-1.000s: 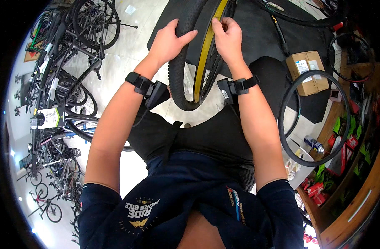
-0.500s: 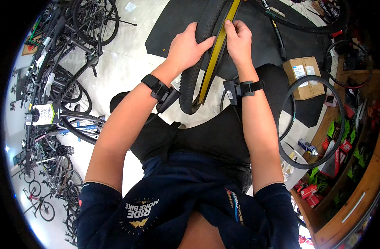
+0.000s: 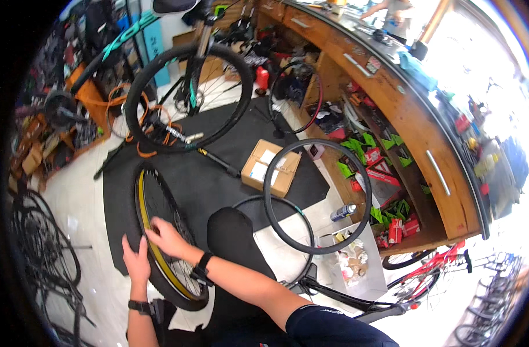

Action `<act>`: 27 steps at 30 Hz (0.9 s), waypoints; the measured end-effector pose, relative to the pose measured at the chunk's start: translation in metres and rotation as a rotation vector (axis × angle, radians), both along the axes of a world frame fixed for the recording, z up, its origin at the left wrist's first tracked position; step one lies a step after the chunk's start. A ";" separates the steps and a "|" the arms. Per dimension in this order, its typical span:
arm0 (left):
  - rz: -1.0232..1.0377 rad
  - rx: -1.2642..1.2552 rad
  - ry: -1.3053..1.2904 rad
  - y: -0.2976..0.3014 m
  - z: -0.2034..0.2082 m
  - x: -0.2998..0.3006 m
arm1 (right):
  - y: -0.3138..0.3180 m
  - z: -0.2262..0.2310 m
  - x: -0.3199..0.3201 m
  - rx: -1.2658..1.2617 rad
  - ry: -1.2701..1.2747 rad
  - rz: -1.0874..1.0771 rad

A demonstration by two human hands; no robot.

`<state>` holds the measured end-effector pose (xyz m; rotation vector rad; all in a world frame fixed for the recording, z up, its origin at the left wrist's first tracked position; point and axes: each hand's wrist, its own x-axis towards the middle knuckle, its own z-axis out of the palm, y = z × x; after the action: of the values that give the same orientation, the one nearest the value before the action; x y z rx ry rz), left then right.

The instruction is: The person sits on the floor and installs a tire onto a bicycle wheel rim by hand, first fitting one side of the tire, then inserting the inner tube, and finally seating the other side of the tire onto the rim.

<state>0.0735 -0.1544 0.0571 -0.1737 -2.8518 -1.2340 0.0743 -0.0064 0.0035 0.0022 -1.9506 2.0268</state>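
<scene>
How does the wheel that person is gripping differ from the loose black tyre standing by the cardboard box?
The wheel has spokes and a yellow band inside its rim; the loose tyre is a bare black hoop with nothing in the middle. The left hand and right hand rest on the wheel, while the loose tyre stands untouched beside the cardboard box. Both are round, black and upright.

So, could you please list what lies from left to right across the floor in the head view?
Left hand → wheel with yellow rim → right hand → cardboard box → loose black tyre → spray can.
</scene>
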 end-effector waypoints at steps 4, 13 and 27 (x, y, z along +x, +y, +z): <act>-0.019 0.061 0.090 -0.001 -0.014 -0.007 | 0.000 -0.005 0.008 0.062 0.036 -0.052; -0.024 0.333 -0.164 -0.031 -0.034 -0.005 | -0.020 -0.005 0.012 0.057 0.022 -0.022; -0.087 0.416 -0.335 0.002 0.033 0.010 | -0.009 0.008 0.011 0.051 -0.043 -0.009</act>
<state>0.0832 -0.1522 0.0902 -0.0844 -2.7759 -2.0096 0.0850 -0.0152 0.0119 -0.0383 -2.0243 1.9867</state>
